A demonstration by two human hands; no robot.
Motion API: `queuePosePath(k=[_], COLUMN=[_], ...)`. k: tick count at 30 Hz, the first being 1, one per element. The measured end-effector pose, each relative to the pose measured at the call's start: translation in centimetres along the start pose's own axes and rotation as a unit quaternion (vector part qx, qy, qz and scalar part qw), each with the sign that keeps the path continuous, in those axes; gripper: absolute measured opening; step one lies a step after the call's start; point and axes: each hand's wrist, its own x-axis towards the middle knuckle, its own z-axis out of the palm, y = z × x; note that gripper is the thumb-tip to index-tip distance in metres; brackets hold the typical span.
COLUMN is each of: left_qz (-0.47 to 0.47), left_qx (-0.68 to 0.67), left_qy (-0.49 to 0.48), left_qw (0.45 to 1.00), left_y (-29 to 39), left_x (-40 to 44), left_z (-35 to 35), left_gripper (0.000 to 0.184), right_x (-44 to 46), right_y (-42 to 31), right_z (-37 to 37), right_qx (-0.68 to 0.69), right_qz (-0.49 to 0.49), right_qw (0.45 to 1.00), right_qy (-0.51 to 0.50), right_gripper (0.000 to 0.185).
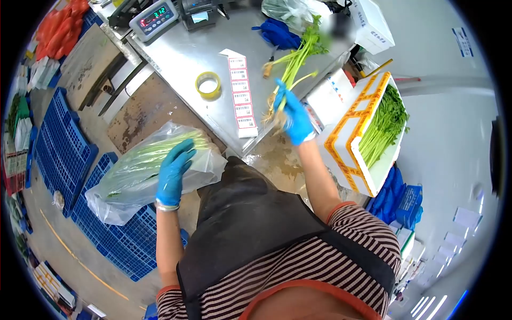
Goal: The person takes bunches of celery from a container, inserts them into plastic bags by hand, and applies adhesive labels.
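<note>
Celery (pixel 296 63) in right hand (pixel 294 116); bagged greens (pixel 140 161) under left hand (pixel 173 175).

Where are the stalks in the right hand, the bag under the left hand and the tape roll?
Stalks (pixel 294 65), head view: on the stems, about midway along.
Bag (pixel 137 172), head view: on its clear plastic, around the middle.
Tape roll (pixel 209 96), head view: near edge of its ring.

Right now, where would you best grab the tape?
I'd pinch the tape by its ring wall from above, one finger in the hole: it seems to lie flat on the table, hole upward. The side away from the labels looks roomier.
</note>
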Motion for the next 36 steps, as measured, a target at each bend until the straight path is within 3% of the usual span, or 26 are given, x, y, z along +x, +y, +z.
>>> queuePosePath(k=[2, 3, 4, 6, 7, 8, 9, 10, 13, 14, 16, 19, 22, 24, 25, 26, 28, 30, 31, 32, 34, 35, 36], left_qz=[0.007, 0.133, -0.04, -0.119, -0.09, -0.007, 0.075, 0.041, 0.197, 0.253, 0.267, 0.28, 0.228, 0.146, 0.162, 0.152, 0.251, 0.179, 0.162, 0.159, 0.218, 0.123, 0.172], left_qx=[0.014, 0.176, -0.043, -0.114, -0.149, -0.075, 0.001, -0.014, 0.104, 0.146, 0.123, 0.051, -0.002, 0.081, 0.11, 0.134, 0.207, 0.315, 0.456, 0.506, 0.424, 0.342, 0.263], left_qy=[-0.1, -0.178, -0.195, -0.288, -0.318, -0.321, -0.31, -0.289, -0.119, -0.073, -0.014, 0.122, 0.197, 0.26, 0.238, 0.2, 0.147, 0.278, 0.345, 0.401, 0.372, 0.338, 0.333], left_qw=[0.995, 0.959, 0.979, 0.943, 0.932, 0.944, 0.948, 0.956, 0.968, 0.954, 0.956, 0.951, 0.953, 0.951, 0.951, 0.959, 0.934, 0.889, 0.804, 0.747, 0.797, 0.868, 0.889], left_y=[0.5, 0.5, 1.5, 2.9, 3.0, 3.4, 3.7, 6.2, 11.1, 11.8, 12.5, 8.8, 1.7, -2.9, -3.9, -4.5, -7.0, -8.3, -7.9, -7.9, -5.2, -2.6, -1.9], left_x=[1.9, 2.7, 3.9, 6.4, 7.5, 8.2, 8.9, 7.8, 2.3, 0.4, -3.8, -7.9, -9.1, -9.3, -9.9, -10.1, -9.5, -9.4, -10.1, -10.3, -12.1, -13.7, -14.5], left_z=[1.1, 1.6, 2.8, 4.3, 4.6, 4.2, 3.9, 3.5, -0.3, -2.6, -6.5, -12.6, -18.8, -22.3, -22.7, -23.7, -26.1, -27.6, -27.7, -27.8, -25.5, -23.5, -22.1], left_gripper=[0.038, 0.039, 0.044, 0.051, 0.054, 0.053, 0.052, 0.05, 0.043, 0.04, 0.031, 0.026, 0.025, 0.028, 0.034, 0.04, 0.048, 0.054, 0.056, 0.057, 0.055, 0.05, 0.042], right_x=[-2.4, -3.8, -4.8, -7.1, -8.2, -9.1, -9.5, -9.6, -7.6, -6.6, -4.6, -3.2, -1.6, -0.3, 0.5, 1.1, 1.6, 1.9, 1.8, 1.3, 0.9, 0.6, -1.0], right_y=[2.6, 4.3, 5.7, 8.7, 9.7, 10.6, 11.7, 13.6, 18.0, 18.9, 24.6, 32.1, 40.0, 40.6, 40.9, 40.7, 40.6, 40.8, 40.3, 39.8, 39.1, 39.1, 37.3], right_z=[4.7, 6.0, 7.4, 9.9, 10.9, 12.0, 12.4, 11.9, 11.1, 12.6, 12.1, 11.6, 4.2, 0.6, -1.8, -4.2, -6.8, -7.7, -5.6, -3.6, -1.6, -0.6, 2.5], right_qx=[0.008, 0.028, 0.048, -0.032, -0.117, -0.199, -0.261, -0.283, -0.422, -0.502, -0.645, -0.665, -0.735, -0.82, -0.855, -0.872, -0.903, -0.923, -0.928, -0.931, -0.933, -0.907, -0.897], right_qz=[0.038, 0.066, 0.092, 0.143, 0.19, 0.237, 0.261, 0.275, 0.267, 0.206, 0.124, 0.022, -0.013, 0.103, 0.142, 0.125, 0.055, -0.05, 0.088, 0.09, 0.093, 0.132, 0.077], right_qw=[0.998, 0.996, 0.991, 0.983, 0.967, 0.94, 0.907, 0.887, 0.817, 0.774, 0.659, 0.591, 0.528, 0.452, 0.414, 0.409, 0.38, 0.337, 0.32, 0.29, 0.227, 0.345, 0.345], right_qy=[-0.048, -0.062, -0.081, -0.108, -0.125, -0.145, -0.203, -0.241, -0.289, -0.326, -0.367, -0.456, -0.425, -0.334, -0.277, -0.239, -0.192, -0.177, -0.167, -0.203, -0.264, -0.202, -0.265], right_gripper=[0.058, 0.058, 0.058, 0.053, 0.056, 0.058, 0.055, 0.052, 0.051, 0.05, 0.048, 0.043, 0.038, 0.035, 0.034, 0.034, 0.033, 0.033, 0.033, 0.032, 0.029, 0.025, 0.021])
